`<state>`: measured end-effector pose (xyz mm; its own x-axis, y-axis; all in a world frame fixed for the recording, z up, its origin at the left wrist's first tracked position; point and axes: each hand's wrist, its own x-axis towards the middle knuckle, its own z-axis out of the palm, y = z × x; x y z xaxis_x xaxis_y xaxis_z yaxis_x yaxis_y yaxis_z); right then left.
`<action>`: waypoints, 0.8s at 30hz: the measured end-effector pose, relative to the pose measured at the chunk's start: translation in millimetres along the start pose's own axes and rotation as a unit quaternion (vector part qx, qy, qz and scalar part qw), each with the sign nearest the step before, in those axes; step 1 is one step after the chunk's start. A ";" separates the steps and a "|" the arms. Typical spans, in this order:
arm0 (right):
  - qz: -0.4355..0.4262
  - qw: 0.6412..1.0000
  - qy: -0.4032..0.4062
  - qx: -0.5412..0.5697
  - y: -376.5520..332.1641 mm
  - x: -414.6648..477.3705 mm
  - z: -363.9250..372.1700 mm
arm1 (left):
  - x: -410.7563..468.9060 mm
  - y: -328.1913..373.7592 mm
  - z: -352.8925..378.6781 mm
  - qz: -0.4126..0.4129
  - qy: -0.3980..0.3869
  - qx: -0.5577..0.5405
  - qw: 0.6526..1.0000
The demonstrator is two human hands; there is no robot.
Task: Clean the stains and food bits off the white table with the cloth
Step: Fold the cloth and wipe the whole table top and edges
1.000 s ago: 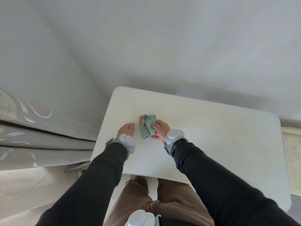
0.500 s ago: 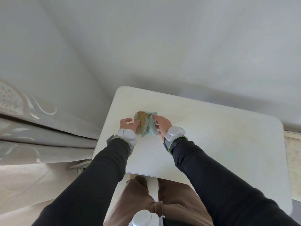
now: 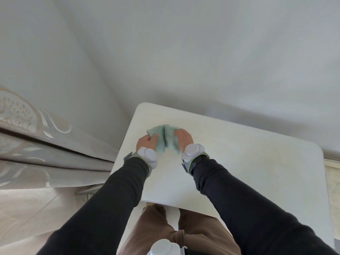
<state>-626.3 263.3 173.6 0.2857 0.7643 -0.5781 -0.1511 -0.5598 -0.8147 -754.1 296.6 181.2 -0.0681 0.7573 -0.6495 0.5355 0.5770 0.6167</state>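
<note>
From the head camera, both hands are working at the cloth [image 3: 164, 139], which is lying over the far left part of the table [image 3: 257, 172], just short of its back edge. The left hand [image 3: 146, 143] is gripping the cloth's left edge with curled fingers, and the right hand [image 3: 184, 138] is pinching its right edge the same way, so the green fabric is stretching between them with a fold running down its middle. A second ago the right hand alone was holding it as a tight bundle while the left hand was resting on the table beside it; half a second ago both hands were on it and a brown soiled patch was facing up. That patch is no longer showing, and the cloth is now spreading wider and sitting slightly farther from the person. A grey band [image 3: 193, 150] is sitting on each wrist above black sleeves, and a curtain [image 3: 27, 144] is hanging at the left.
</note>
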 end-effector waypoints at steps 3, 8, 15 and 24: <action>0.011 0.998 0.052 -0.045 -2.4 13.1 -4.3 | 10.3 -2.6 -6.2 -0.015 0.023 -0.009 1.000; 0.025 0.995 0.057 -0.079 0.4 25.9 0.4 | 17.9 -6.4 -19.1 -0.021 0.030 0.006 0.999; -0.070 0.966 0.018 -0.250 -31.9 59.8 17.9 | 52.8 -32.9 -28.1 -0.039 0.032 -0.060 0.997; -0.078 0.958 0.087 -0.263 -60.4 100.8 61.4 | 53.5 -14.8 -60.7 0.014 0.029 0.164 0.986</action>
<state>-646.5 393.8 161.8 0.4255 0.8126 -0.3983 0.3900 -0.5618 -0.7296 -816.8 347.1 164.3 -0.0923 0.7931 -0.6021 0.7807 0.4330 0.4507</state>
